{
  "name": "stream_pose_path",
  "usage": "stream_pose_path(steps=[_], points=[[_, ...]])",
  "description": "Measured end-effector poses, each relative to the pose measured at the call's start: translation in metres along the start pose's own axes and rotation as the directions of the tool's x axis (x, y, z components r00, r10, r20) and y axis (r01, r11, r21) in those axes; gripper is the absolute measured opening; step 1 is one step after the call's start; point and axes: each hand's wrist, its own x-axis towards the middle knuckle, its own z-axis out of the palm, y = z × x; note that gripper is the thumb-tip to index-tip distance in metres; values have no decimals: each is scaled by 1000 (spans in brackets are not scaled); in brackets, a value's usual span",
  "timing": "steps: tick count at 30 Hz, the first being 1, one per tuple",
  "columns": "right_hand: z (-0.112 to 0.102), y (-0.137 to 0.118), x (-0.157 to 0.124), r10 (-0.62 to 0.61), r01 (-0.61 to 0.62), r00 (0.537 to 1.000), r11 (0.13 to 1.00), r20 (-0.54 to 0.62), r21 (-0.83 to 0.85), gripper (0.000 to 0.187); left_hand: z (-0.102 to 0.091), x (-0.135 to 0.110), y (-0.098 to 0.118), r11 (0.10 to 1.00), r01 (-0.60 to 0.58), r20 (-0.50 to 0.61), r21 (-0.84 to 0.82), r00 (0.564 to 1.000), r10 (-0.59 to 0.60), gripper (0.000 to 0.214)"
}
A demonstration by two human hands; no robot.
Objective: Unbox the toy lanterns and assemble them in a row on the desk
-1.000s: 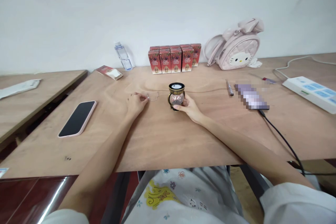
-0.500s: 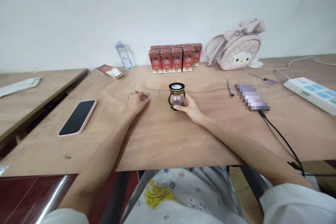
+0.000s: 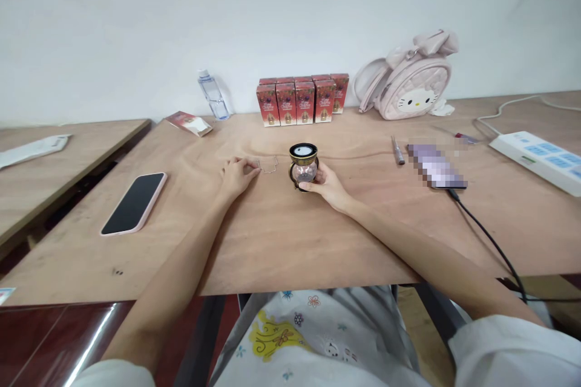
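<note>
In the middle of the table, my right hand (image 3: 330, 186) is wrapped round the side of a small lantern (image 3: 304, 170) with a clear round body and black-and-gold rims. A white disc shows on the lantern's upward-facing end. To the left, my left hand (image 3: 239, 174) pinches one end of a thin bent metal wire (image 3: 270, 167) between thumb and fingers, close to the tabletop. A short gap separates the wire from the lantern.
Several red boxes (image 3: 295, 104) stand by the wall, beside a bottle (image 3: 213, 95) and a flattened box (image 3: 189, 123). A phone (image 3: 135, 203) lies left. Rightward are a screwdriver (image 3: 398, 151), another phone (image 3: 436, 166), a pink bag (image 3: 413, 87) and a power strip (image 3: 544, 158).
The wire has shifted slightly in my left fingers, its free end now a little higher and further right. My right hand still holds the lantern, almost unmoved.
</note>
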Motion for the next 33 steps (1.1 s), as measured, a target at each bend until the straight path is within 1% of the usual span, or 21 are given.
stream_pose_path(steps=[7, 16, 23, 27, 33], points=[[0, 0, 0, -15, 15, 1000, 1000, 11, -18, 58, 1, 1, -3, 1000, 10, -17, -2, 1000, -10, 28], [-1, -1, 0, -9, 10, 1000, 1000, 24, -29, 59, -3, 0, 1, 1000, 6, -12, -12, 1000, -6, 24], [0, -2, -1, -16, 17, 1000, 999, 21, -41, 58, -2, 2, -1, 1000, -10, -6, 4, 1000, 10, 22], [0, -1, -1, -13, 15, 1000, 999, 27, -42, 59, -2, 2, -3, 1000, -24, 8, 20, 1000, 23, 24], [-1, 0, 0, -19, 20, 1000, 999, 23, -41, 59, -5, 2, -3, 998, -34, 66, 57, 997, 30, 25]])
